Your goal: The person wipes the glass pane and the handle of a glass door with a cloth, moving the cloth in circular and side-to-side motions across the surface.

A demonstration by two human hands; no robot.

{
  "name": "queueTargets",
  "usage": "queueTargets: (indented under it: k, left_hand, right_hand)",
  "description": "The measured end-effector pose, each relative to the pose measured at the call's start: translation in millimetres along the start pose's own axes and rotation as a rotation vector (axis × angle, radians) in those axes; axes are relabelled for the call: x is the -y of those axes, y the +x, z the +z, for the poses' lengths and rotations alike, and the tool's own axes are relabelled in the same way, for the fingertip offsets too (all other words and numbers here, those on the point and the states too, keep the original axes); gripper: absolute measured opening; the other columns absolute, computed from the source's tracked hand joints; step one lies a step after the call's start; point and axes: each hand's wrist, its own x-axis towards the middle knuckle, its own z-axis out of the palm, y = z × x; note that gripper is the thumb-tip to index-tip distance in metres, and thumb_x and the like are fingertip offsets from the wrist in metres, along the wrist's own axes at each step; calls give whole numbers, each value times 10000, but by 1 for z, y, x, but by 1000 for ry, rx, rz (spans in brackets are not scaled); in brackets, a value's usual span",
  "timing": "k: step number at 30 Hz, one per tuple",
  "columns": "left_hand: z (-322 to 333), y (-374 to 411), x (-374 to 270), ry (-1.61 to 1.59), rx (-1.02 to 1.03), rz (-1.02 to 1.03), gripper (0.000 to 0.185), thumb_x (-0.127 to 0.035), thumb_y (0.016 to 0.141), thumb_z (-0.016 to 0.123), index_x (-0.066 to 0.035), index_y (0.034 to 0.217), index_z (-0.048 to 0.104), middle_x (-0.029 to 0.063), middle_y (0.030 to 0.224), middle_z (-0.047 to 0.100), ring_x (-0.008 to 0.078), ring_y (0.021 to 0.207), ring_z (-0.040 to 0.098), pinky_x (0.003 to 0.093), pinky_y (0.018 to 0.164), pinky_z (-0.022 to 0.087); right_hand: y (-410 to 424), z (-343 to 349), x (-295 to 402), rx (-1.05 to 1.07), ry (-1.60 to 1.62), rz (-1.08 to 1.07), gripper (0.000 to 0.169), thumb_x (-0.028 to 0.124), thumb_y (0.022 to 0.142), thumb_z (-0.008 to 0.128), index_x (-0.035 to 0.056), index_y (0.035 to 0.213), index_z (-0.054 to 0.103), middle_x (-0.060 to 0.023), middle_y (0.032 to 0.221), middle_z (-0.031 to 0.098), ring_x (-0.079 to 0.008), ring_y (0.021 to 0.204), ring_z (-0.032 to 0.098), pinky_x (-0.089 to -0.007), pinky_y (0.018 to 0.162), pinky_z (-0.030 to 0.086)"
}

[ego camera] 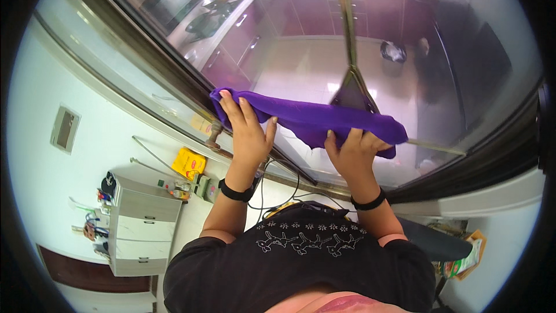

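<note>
A folded purple cloth (304, 106) stretches between my two hands in front of a glass door panel (299, 61). On its left end my left hand (249, 132) holds it, fingertips over the top edge and thumb apart. My right hand (356, 152) grips the right part of the cloth from below, some of its fingers tucked behind a fold. A loose flap of the cloth hangs down between the hands. Whether the cloth touches the glass all along is hard to tell. Behind it, a metal strip with a dark diamond inlay (354, 89) divides the pane.
Dark door frame (160, 48) runs along the left. Through the glass show purple kitchen cabinets (299, 13) and a lined bin (393, 52). A black cable (299, 182) loops below my hands. A cabinet (145, 226) stands left, a yellow bag (189, 163) near it.
</note>
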Motion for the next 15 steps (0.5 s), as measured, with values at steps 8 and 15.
queueTargets:
  k: [8,15]
  left_hand:
    - [42,-24,5,-148,-14,-33,914,-263,866,676,256,1355,105,582,1361,-52,752,1273,70,716,1059,167]
    - [82,-74,-1,-136,48,-41,1105,-237,815,673,103,1444,-169,575,1365,-89,738,1289,32,748,1048,113]
  right_hand:
    - [-9,6,-9,126,-19,-64,395,372,771,702,112,1063,647,-180,1085,546,-414,1116,466,-694,959,245]
    - [-16,12,-14,39,-96,-294,541,328,742,755,94,1199,583,-204,1149,519,-409,1106,473,-597,971,329]
